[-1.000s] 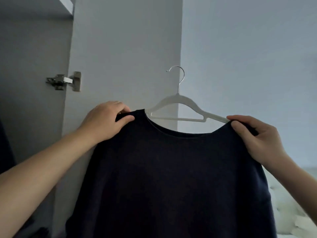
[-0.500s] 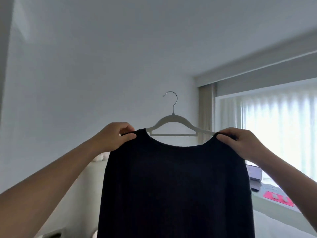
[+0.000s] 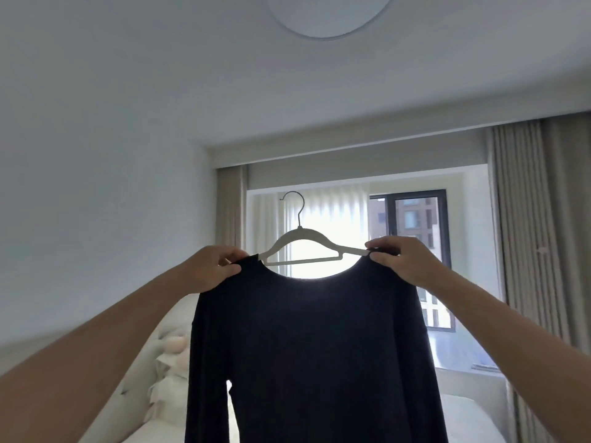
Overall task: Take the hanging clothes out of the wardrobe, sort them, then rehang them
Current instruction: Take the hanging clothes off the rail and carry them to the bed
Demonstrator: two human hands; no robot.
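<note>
A dark long-sleeved top (image 3: 307,353) hangs on a white hanger (image 3: 303,239) with a metal hook, held up in front of me at chest height. My left hand (image 3: 211,270) pinches the top's left shoulder over the hanger end. My right hand (image 3: 403,262) grips the right shoulder and the hanger's right arm. The garment hangs straight down and its lower part runs out of view. The wardrobe is out of sight.
A bed with white bedding and pillows (image 3: 163,378) lies below and behind the top. A window (image 3: 412,231) with sheer and beige curtains (image 3: 537,251) fills the far wall. A round ceiling lamp (image 3: 326,14) is overhead.
I have turned from the wardrobe door toward the window, carrying the top on its hanger. Both hands keep the same hold on the shoulders.
</note>
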